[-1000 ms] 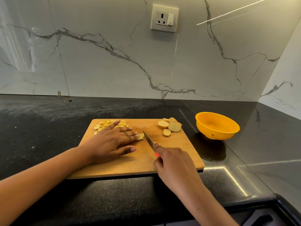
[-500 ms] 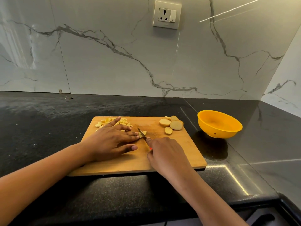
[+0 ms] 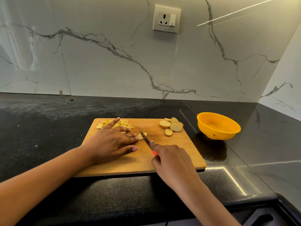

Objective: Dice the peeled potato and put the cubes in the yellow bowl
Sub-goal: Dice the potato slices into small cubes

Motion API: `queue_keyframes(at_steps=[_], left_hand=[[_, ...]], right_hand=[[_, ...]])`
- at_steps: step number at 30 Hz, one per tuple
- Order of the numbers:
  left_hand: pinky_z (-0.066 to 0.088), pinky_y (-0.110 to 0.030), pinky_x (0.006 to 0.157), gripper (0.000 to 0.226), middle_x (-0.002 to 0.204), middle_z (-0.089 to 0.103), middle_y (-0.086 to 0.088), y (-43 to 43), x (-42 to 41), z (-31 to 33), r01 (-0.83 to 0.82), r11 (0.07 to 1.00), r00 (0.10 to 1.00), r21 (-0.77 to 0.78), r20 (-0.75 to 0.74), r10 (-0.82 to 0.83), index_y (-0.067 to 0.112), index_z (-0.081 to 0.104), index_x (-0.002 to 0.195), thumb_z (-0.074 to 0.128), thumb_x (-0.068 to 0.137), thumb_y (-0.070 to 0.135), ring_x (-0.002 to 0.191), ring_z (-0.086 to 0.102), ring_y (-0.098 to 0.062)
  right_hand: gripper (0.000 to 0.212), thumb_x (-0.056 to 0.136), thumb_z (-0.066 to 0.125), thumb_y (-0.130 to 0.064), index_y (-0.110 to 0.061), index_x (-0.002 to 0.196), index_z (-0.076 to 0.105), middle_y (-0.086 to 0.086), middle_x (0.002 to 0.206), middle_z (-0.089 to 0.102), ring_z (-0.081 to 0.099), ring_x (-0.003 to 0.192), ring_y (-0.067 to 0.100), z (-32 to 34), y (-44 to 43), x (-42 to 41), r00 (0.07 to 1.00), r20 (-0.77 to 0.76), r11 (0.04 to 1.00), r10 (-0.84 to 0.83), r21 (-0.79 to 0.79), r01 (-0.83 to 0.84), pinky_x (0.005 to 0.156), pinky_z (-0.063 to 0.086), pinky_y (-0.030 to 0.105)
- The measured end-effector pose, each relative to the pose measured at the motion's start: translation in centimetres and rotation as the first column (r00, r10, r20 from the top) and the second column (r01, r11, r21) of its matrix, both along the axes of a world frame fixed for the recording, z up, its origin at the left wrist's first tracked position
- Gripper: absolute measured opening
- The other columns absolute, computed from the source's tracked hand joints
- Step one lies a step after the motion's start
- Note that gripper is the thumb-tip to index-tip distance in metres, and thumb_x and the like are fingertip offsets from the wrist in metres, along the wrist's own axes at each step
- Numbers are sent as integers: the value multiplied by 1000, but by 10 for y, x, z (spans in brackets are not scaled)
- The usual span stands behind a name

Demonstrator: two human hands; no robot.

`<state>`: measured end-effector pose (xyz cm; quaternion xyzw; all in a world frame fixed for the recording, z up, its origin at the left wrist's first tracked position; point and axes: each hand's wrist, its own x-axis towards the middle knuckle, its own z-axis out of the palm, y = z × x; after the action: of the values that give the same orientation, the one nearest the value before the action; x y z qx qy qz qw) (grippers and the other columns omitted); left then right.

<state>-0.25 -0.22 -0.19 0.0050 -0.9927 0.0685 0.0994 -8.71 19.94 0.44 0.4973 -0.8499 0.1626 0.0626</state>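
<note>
Since half a second ago the right hand [image 3: 172,160] has drawn back a little toward the person, so more of the knife's [image 3: 145,137] red handle shows below the index finger. The left hand [image 3: 112,141] and the board [image 3: 187,141] lie as before. The right hand is wrapped round the handle, its index finger stretched along the back of the blade. The blade points away and to the left, with its tip at a small potato piece [image 3: 140,136] near the middle of the board. The left hand lies flat, fingers straight and spread, its fingertips on the left side of that piece and its thumb on the wood nearer the person. Behind the left hand, at the far left corner of the board, lies a heap of cubes [image 3: 122,123], partly hidden by the index finger. At the far right corner lie several round slices [image 3: 172,126], overlapping one another and well apart from the knife. The bowl [image 3: 216,134] stands upright on the dark counter [image 3: 48,128], to the right of the board and not touching it. A socket [image 3: 167,18] sits on the marble wall [image 3: 97,70] behind.
</note>
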Motion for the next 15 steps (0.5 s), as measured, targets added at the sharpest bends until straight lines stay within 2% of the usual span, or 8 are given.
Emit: queue_keyframes(at_steps=[6,10,13,15], left_hand=[[-30,-21,104,95,145,33,26,-2,-2,0,6,999,1000,-44,14,-5,42,31,141,-21,69,80,138,18,5],[-23,-26,109,93,144,38,23,-3,-4,-1,26,996,1000,-81,5,-26,39,33,141,-18,74,78,137,24,0],[-24,-27,109,92,144,37,23,-3,-3,-1,20,995,1000,-97,10,-19,39,32,142,-17,75,77,138,23,0],[-27,-26,107,92,146,34,24,-2,-3,0,14,995,1000,-102,20,-12,40,29,142,-19,73,77,139,19,1]], right_hand=[[49,99,43,-34,-30,147,32,-4,118,62,57,102,16,-3,-9,-4,999,-22,999,26,28,-25,85,50,31],[47,101,41,-30,-24,146,34,3,116,59,55,101,21,-2,-19,-3,995,-95,993,21,117,-10,69,40,28],[41,100,44,-27,-22,140,43,4,113,60,55,98,20,5,-22,-2,994,-97,986,42,164,-26,66,35,28],[43,100,43,-29,-24,142,41,3,112,60,55,98,20,7,-8,0,996,-72,987,48,154,-36,68,37,28]])
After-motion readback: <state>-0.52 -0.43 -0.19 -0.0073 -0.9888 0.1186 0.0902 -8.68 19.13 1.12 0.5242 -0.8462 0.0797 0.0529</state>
